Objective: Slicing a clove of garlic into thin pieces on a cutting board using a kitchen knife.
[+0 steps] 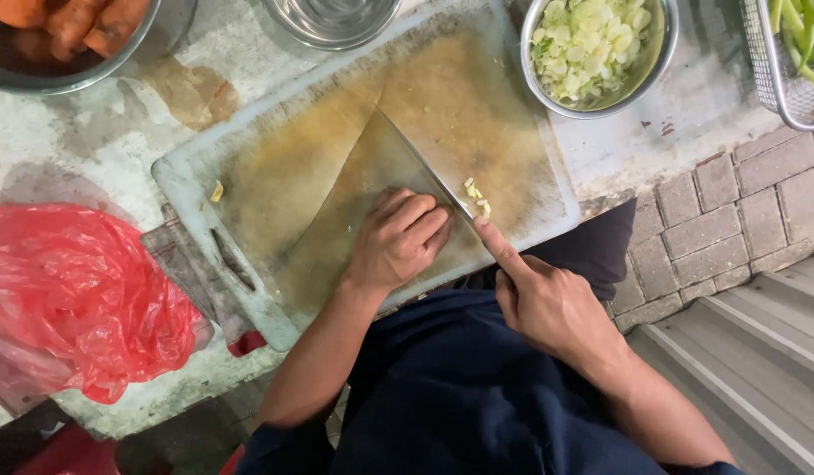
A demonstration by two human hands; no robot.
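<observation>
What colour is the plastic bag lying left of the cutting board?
Red, slightly see-through and crumpled. The plastic bag shows best in the head view, beside the cutting board.
</observation>
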